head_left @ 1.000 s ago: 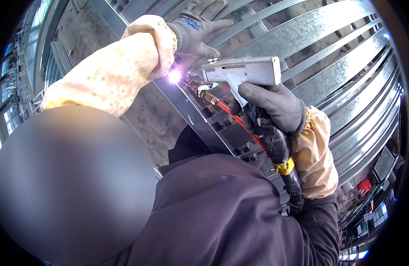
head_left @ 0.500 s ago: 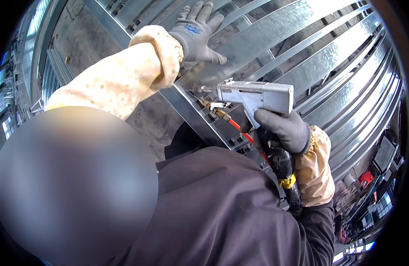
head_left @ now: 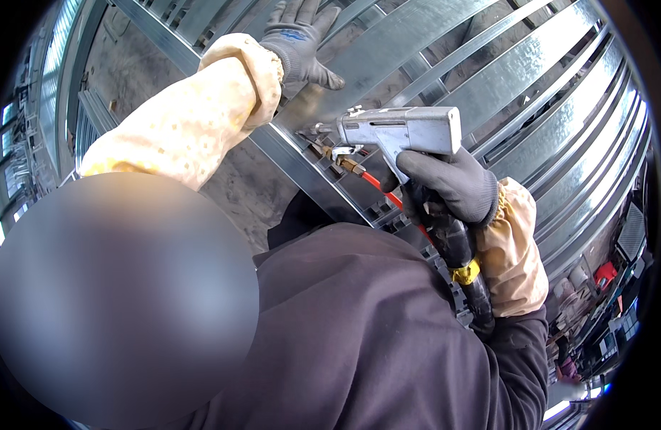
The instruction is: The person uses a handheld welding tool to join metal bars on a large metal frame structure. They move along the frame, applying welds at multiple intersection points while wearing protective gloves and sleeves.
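Observation:
My gloved left hand (head_left: 296, 44) lies flat with fingers spread on a wide galvanized steel slat (head_left: 395, 54), near the frame's edge. In my gloved right hand (head_left: 452, 183) is a silver pistol-grip power tool (head_left: 406, 129), held by its handle. Its narrow nozzle (head_left: 317, 130) points left, down at the slat's end where it meets the steel frame rail (head_left: 302, 168). Whether the tip touches metal I cannot tell. A thick black taped cable (head_left: 452, 240) runs from the handle along my right forearm. Below the nozzle sits a brass fitting (head_left: 350, 165) on a red hose (head_left: 381, 188).
More parallel steel slats (head_left: 553, 143) spread to the right, with gaps between them. A dusty floor (head_left: 137, 68) shows at the left, beside stacked metal profiles (head_left: 94, 118). A red object (head_left: 605, 272) lies among clutter at the far right.
The whole view has shifted slightly, with hands and tool now higher and further left in it. The tool's nozzle appears a little closer to the rail. Both hands keep the same pose.

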Available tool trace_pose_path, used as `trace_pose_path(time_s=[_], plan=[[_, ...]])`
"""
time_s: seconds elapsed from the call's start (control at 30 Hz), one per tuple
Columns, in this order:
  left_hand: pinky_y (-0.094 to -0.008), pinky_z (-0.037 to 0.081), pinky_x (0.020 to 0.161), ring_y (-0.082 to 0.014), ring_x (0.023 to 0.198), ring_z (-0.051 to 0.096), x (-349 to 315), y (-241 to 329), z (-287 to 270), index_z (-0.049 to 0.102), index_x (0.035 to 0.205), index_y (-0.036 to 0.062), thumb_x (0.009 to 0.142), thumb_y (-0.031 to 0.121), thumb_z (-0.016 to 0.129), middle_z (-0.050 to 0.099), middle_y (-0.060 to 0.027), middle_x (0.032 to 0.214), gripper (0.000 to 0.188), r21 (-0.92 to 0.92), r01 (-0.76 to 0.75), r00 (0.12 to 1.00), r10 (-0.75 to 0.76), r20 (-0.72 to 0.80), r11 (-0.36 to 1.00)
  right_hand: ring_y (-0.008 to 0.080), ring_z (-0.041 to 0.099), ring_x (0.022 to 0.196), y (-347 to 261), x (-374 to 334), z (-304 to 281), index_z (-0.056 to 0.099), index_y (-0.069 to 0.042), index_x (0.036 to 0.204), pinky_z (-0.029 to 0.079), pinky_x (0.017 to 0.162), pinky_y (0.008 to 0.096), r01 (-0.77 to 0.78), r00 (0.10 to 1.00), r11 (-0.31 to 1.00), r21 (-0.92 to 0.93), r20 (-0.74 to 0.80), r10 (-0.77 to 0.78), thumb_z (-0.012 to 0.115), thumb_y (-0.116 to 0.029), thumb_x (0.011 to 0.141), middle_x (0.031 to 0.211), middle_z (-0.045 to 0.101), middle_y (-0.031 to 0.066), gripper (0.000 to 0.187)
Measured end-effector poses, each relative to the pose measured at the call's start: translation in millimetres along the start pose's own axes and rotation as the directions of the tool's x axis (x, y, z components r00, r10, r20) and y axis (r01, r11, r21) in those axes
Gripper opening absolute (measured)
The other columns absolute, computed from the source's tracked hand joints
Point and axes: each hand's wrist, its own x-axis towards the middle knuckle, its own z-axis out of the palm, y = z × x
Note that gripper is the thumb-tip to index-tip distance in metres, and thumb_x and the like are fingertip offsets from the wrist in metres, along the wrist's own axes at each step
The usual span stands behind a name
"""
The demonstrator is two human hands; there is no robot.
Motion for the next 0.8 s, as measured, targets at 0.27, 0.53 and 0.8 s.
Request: trace_pose_path(time_s=[0.27, 0.53, 0.8], plan=[[-0.0553, 0.003, 0.121, -0.0464, 0.151, -0.001, 0.5, -1.7, -0.7, 0.022, 0.157, 0.0053, 0.055, 0.071, 0.081, 0.006, -0.0286, 0.162, 0.135, -0.038, -0.028, 0.998, 0.027, -0.049, 0.999, 0.0100, 0.062, 0.053, -1.3, 30.7, 2.4, 0.061, 0.003, 0.118, 0.048, 0.045, 0.0219, 0.082, 0.996, 0.996, 0.032, 0.040, -0.083, 0.065, -0.027, 0.095, 0.084, 0.068, 0.0065, 0.038], [-0.0560, 0.005, 0.121, -0.0465, 0.151, 0.001, -0.4, -0.7, 0.0, 0.023, 0.157, 0.0068, 0.054, 0.071, 0.082, 0.007, -0.0277, 0.162, 0.135, -0.066, -0.043, 0.996, 0.037, -0.084, 0.997, 0.0155, 0.066, 0.054, -2.4, 52.3, -1.8, 0.058, 0.005, 0.114, 0.053, 0.045, 0.0246, 0.106, 0.989, 0.993, -0.051, 0.111, -0.100, 0.063, -0.030, 0.096, 0.084, 0.069, 0.0117, 0.040], [-0.0571, 0.002, 0.121, -0.0470, 0.151, -0.002, 9.3, -4.2, 18.1, 0.019, 0.158, 0.0070, 0.053, 0.073, 0.081, 0.003, -0.0271, 0.163, 0.139, -0.027, -0.032, 0.994, 0.029, -0.102, 0.999, 0.0156, 0.066, 0.054, -3.9, 51.0, -3.7, 0.057, 0.006, 0.120, 0.055, 0.046, 0.0252, 0.039, 0.995, 0.999, -0.027, 0.095, -0.036, 0.066, -0.029, 0.095, 0.078, 0.067, 0.0102, 0.044]])
